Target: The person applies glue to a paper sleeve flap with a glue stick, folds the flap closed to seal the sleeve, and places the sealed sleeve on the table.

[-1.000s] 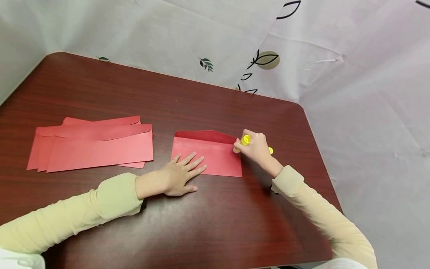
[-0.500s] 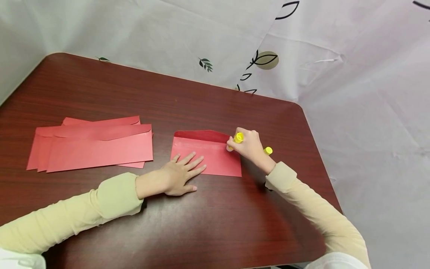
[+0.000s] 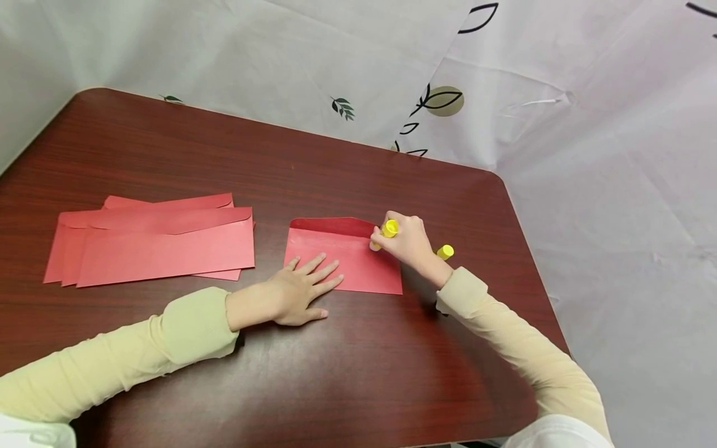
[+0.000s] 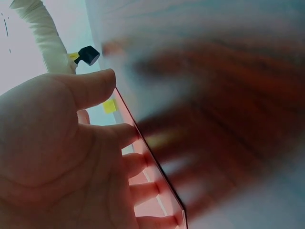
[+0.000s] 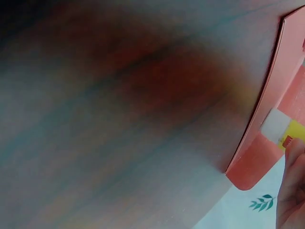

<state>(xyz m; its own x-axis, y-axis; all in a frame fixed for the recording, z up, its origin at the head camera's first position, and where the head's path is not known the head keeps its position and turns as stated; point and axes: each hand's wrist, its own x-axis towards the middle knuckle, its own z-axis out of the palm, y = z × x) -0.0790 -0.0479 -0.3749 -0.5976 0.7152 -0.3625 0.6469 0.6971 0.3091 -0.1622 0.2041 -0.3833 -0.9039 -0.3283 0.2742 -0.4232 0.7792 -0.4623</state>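
Note:
A red envelope (image 3: 366,267) lies on the table with its darker flap (image 3: 336,225) folded open at the far side. My left hand (image 3: 297,297) rests flat over its near left corner, fingers spread. Towards the envelope's right end, my right hand (image 3: 413,242) grips a yellow glue stick (image 3: 390,228) in curled fingers. The pale end of the glue stick points down at the envelope near the flap crease; in the right wrist view its yellow and whitish barrel (image 5: 294,133) shows over the red paper. Whether the tip touches the paper is hard to tell.
Several red envelopes (image 3: 168,249) lie overlapped on the left of the dark wooden table (image 3: 313,373). A small yellow cap (image 3: 445,251) stands to the right, just beyond my right wrist. A pale patterned cloth (image 3: 269,56) hangs behind the table and along its right side.
My right hand has slid left with the glue stick, from the envelope's right edge inward along the crease. The yellow cap has come further into view. My left hand has stayed put.

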